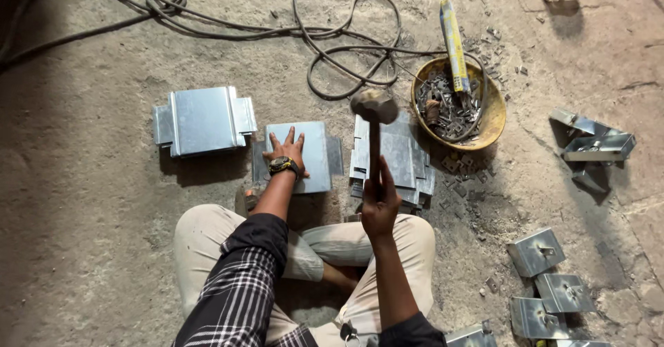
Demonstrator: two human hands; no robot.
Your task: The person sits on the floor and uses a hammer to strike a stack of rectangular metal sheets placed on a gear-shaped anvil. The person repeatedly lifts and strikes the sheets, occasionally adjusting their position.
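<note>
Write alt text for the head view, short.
A person sitting cross-legged on a concrete floor presses the left hand flat on a metal sheet while the right hand holds a raised hammer. A stack of cut sheets lies on the right, a folded sheet panel on the left, and a yellow bowl of scrap beyond.

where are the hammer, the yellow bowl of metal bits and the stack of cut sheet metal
wooden-handled hammer [374, 105], head view, on its metal head
round yellow bowl [493, 112], head view, on its right rim
stack of grey sheet-metal blanks [401, 157], head view, top sheet
</note>
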